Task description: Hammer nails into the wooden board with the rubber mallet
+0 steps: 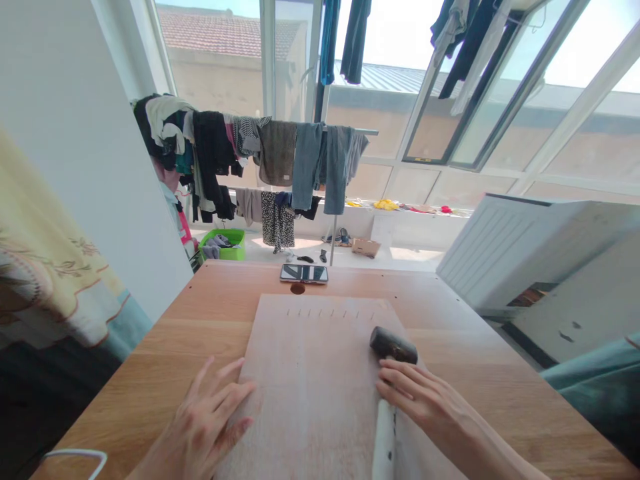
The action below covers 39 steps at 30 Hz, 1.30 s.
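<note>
A pale wooden board lies on the table, with a row of several thin nails standing up near its far edge. My left hand rests over the board's left edge, fingers spread and holding nothing. On the board's right side lies a rubber mallet with a black head and a white, dark-flecked handle. The fingers of my right hand curl over the handle just below the head; its thumb is hidden.
Beyond the board, a phone lies by a round dark hole in the wooden table. A white cable curves at the lower left. Past the table stand a loaded clothes rack, a green basket and a white cabinet.
</note>
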### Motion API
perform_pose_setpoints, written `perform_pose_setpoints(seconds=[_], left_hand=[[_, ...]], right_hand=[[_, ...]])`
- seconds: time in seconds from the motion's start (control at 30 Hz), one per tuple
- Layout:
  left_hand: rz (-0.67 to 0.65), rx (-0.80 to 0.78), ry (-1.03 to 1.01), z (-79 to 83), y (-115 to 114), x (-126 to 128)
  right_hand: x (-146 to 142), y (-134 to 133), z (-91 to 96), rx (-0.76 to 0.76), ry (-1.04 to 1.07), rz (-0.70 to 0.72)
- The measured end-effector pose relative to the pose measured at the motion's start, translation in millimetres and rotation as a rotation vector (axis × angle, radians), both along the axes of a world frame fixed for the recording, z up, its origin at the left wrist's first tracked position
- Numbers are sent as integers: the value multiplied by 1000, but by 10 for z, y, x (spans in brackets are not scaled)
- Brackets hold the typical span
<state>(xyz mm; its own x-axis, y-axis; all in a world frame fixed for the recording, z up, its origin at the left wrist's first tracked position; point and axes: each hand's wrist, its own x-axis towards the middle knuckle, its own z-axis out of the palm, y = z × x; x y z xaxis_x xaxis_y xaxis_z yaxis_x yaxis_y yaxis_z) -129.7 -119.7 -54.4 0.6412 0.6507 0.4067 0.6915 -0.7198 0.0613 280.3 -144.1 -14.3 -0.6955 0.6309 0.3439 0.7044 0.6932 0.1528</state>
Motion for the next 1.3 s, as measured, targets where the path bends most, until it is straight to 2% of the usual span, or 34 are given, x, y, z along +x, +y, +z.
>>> perform_pose_setpoints(seconds=[0.07,0.2,0.27,0.37,0.4,0.47,0.53,0.7,0.87,1.0,1.17,1.3], left_hand=[[11,-46,-61,48,46,45],[56,-207,-241,169,331,239],[103,-299,-332,201,596,379],[144,-393,-450,186,1054,600],[148,-419,-478,174,1193,667],[174,-460,-492,156,1409,775],[170,-488,-483,156,1531,844],[86,-463,-523,159,1553,907],[64,-400,-643,123,1517,939],[49,-397,-717,155,1537,972],[26,-458,-586,156,1569,1015],[11,-473,-548,117,1593,1073]], right_hand=[[33,-18,41,-55,7,-21],[1,100,216,-323,125,-105],[11,316,309,-374,208,-203],[72,801,345,-311,260,-512],[92,968,323,-318,244,-561],[115,1251,253,-366,194,-594],[109,1425,188,-421,135,-593],[35,1476,201,-479,51,-565],[-81,1450,256,-507,42,-531],[-209,1479,274,-525,19,-523],[-279,1477,384,-504,31,-496],[-346,1488,356,-525,36,-491]])
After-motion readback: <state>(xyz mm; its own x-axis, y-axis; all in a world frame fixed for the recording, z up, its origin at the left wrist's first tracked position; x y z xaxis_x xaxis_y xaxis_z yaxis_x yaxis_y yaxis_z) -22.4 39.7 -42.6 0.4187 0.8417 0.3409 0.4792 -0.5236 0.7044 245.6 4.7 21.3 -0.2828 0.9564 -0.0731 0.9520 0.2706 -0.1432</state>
